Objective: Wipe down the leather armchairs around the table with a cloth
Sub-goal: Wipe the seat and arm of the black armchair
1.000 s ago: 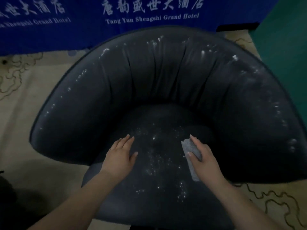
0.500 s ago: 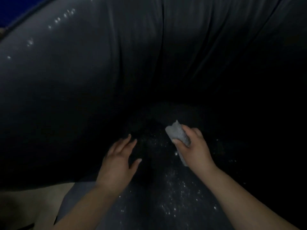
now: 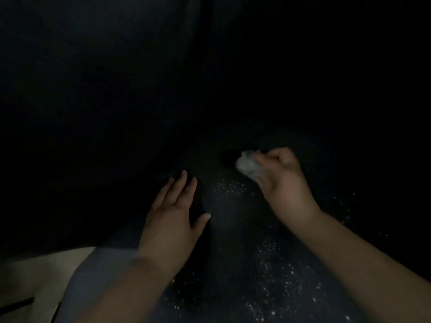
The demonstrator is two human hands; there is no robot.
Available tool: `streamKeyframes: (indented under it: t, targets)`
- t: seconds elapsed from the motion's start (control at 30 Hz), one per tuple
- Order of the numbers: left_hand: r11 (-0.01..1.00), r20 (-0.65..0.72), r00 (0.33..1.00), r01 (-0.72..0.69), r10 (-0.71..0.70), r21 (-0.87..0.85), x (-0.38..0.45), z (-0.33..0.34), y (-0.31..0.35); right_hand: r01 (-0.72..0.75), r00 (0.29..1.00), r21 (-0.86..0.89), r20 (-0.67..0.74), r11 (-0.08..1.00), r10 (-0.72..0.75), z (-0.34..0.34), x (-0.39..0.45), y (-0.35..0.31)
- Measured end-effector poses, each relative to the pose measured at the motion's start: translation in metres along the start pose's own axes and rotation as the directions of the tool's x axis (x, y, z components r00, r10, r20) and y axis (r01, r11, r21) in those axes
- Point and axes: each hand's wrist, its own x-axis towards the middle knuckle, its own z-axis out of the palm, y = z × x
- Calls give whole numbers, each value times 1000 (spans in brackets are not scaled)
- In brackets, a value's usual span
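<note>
Right hand (image 3: 279,176) grips the bunched cloth (image 3: 248,165) at the seat's back; white specks (image 3: 275,257) lie behind it, probably dust. Left hand (image 3: 173,220) rests flat, fingers spread, on the armchair seat (image 3: 228,224).

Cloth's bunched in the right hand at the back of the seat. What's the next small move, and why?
Probably draw the right hand with the cloth back toward you across the seat. White specks dot the leather nearer you, while the cloth sits at the far end of them. The left hand lies flat beside that path, clear of it.
</note>
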Motion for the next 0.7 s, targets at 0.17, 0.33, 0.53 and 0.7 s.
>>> streamKeyframes:
  t: [0.17, 0.33, 0.53, 0.7]
  targets:
    - [1000, 3, 1000, 12, -12, -4, 0, 1, 1, -162, 986, 144, -14, 976, 166, 30, 39, -12]
    - [999, 25, 999, 26, -26, -21, -2, -2, -5, 260, 951, -26, 178, 965, -251, 20, -6, -4]
    - [1000, 15, 1000, 3, -3, 6, -2, 1, -7, -126, 991, 220, -18, 967, 133, 32, 42, -15]
    - [1000, 44, 999, -12, 12, 1, 0, -2, -11, 170, 971, 25, 167, 985, -172, 28, -3, -33]
